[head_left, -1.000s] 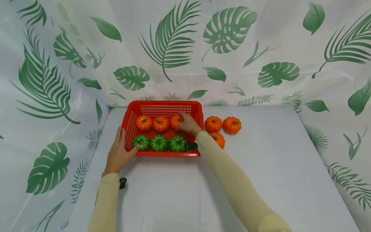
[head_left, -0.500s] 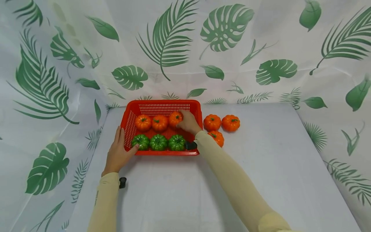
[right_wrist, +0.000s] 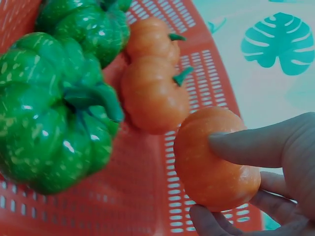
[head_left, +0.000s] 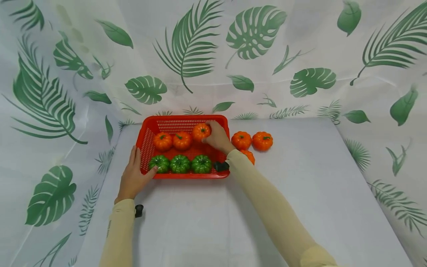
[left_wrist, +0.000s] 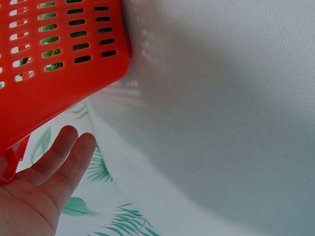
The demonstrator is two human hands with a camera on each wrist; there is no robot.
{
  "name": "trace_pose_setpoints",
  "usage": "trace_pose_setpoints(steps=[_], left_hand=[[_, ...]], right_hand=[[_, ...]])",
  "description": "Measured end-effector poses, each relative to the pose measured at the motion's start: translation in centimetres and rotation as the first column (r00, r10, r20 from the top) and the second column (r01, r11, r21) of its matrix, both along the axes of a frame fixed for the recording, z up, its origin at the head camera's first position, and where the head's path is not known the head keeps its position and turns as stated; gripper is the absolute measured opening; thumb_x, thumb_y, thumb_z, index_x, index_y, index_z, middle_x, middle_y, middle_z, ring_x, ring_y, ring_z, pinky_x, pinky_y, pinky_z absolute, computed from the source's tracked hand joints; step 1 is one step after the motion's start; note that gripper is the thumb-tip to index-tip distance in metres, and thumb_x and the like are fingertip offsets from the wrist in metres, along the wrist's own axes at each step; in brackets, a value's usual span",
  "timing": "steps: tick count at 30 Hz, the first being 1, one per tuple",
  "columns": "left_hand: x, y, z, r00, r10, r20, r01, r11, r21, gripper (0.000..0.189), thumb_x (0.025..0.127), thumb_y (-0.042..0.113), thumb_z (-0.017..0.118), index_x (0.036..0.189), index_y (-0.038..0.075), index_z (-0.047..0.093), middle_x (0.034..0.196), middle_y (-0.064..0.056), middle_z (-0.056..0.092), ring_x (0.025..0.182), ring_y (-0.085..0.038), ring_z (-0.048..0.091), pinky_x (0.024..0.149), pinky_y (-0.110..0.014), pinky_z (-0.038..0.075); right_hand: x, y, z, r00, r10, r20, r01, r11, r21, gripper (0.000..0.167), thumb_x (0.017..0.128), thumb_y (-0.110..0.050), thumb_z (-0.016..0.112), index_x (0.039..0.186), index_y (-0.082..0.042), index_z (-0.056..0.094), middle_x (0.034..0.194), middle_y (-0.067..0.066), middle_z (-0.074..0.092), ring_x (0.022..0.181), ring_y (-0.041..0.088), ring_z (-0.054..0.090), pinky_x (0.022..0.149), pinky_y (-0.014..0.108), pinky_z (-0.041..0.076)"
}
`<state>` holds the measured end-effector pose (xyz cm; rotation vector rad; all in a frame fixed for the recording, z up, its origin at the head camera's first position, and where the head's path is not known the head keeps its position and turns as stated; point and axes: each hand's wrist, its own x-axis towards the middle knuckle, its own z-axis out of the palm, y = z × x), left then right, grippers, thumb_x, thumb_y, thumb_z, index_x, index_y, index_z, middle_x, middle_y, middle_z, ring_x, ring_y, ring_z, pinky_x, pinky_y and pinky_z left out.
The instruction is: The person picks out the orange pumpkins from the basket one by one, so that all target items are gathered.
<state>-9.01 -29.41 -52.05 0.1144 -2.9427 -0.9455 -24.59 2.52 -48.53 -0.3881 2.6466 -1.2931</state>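
Note:
My right hand (head_left: 218, 138) pinches a small orange pumpkin (head_left: 201, 131) over the back right of a red plastic basket (head_left: 186, 176). In the right wrist view, the thumb (right_wrist: 251, 147) lies across the pumpkin's side, with other fingers underneath it. Two more orange pumpkins (head_left: 162, 141) sit in the basket's back row, left of the held one. Three green pumpkins (head_left: 180, 164) line its front. My left hand (head_left: 131, 181) rests at the basket's front left corner, thumb over the rim; in the left wrist view its fingers (left_wrist: 74, 162) are straight outside the wall.
Three orange pumpkins (head_left: 262, 141) stand on the white table (head_left: 300, 185) just right of the basket, one partly hidden by the right sleeve. A leaf-printed cloth (head_left: 200, 55) rises behind the table and along its sides.
My right hand has lifted the orange pumpkin and shifted it slightly toward the back of the basket. The left hand stays at the corner; the whole head view has drifted slightly left.

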Motion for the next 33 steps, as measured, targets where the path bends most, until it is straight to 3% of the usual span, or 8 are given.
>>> trace_pose_setpoints(steps=[18,25,33], left_hand=[[0.0,-0.1,0.0,1.000,-0.008,-0.025,0.007,1.000,-0.014,0.104,0.101,0.049,0.067,0.172,0.003,0.007,0.179,-0.014,0.001,0.149,-0.060,0.033,0.116,-0.074,0.030],[-0.1,0.0,0.0,1.000,0.000,-0.021,0.000,1.000,-0.014,0.104,0.100,0.050,0.067,0.172,0.003,0.007,0.180,-0.014,0.001,0.148,-0.060,0.034,0.116,-0.074,0.031],[0.1,-0.2,-0.4,0.999,-0.002,-0.033,0.002,1.000,-0.025,0.104,0.101,0.052,0.067,0.171,0.002,0.008,0.179,-0.015,0.002,0.146,-0.061,0.035,0.115,-0.075,0.032]], right_hand=[[1.5,3.4,2.6,0.995,0.032,-0.091,-0.037,0.998,-0.055,0.072,0.092,-0.011,0.084,0.156,-0.006,0.053,0.155,0.014,0.053,0.136,0.034,0.051,0.115,0.052,0.044],[2.8,5.5,3.6,0.997,0.031,-0.069,-0.038,0.994,-0.104,0.071,0.094,-0.012,0.082,0.158,-0.010,0.051,0.158,0.010,0.050,0.137,0.031,0.049,0.116,0.052,0.044],[3.9,8.3,3.9,0.998,-0.002,-0.070,-0.004,0.996,-0.094,0.072,0.095,-0.014,0.081,0.160,-0.012,0.050,0.161,0.009,0.048,0.137,0.032,0.050,0.109,0.051,0.050]])
